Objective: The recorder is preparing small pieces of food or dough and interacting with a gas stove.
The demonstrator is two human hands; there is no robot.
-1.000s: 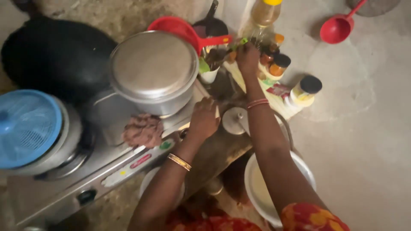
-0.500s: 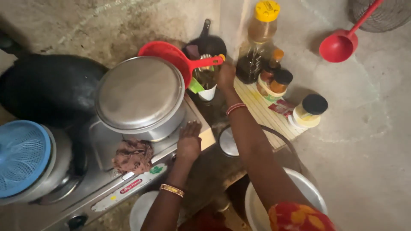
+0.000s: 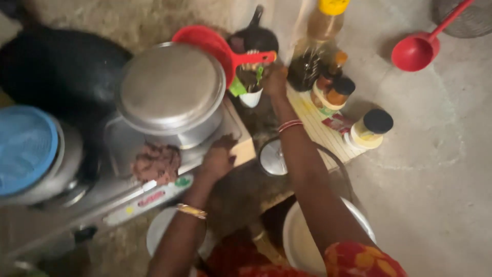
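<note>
My right hand reaches out to the small white cup stuffed with dark bits and something green, which sits just right of the big steel pot; my fingers are at the cup's right side, though I cannot tell whether they have closed on anything. My left hand rests palm down on the stove edge, just below and right of the pot, holding nothing. A brown rag lies in front of the pot, left of that hand. A red strainer leans behind the pot, its handle over the cup. Well right of the pot stand an oil bottle and jars
</note>
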